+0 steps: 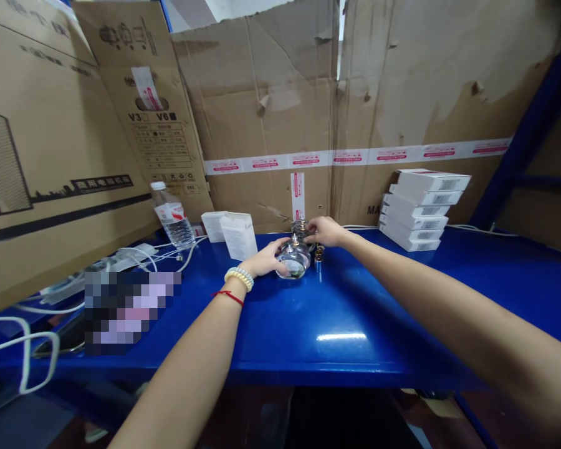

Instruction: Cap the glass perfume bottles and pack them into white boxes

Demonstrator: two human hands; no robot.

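Note:
A round clear glass bottle (293, 262) with a metallic neck stands on the blue table (355, 340). My left hand (268, 259) is closed around its left side, thumb in front. Just behind it, my right hand (325, 232) has its fingers pinched at a second glass bottle (300, 228), which is partly hidden by the front bottle and the fingers. To the right of the front bottle, small shiny caps (318, 259) in gold and silver tones stand close together.
Two white boxes (240, 237) stand behind my left hand, beside a water bottle (172, 215). White boxes (416, 212) are stacked at the back right. Cables (25, 343) and a blurred item (131, 308) lie on the left. Cardboard (266, 112) walls the back.

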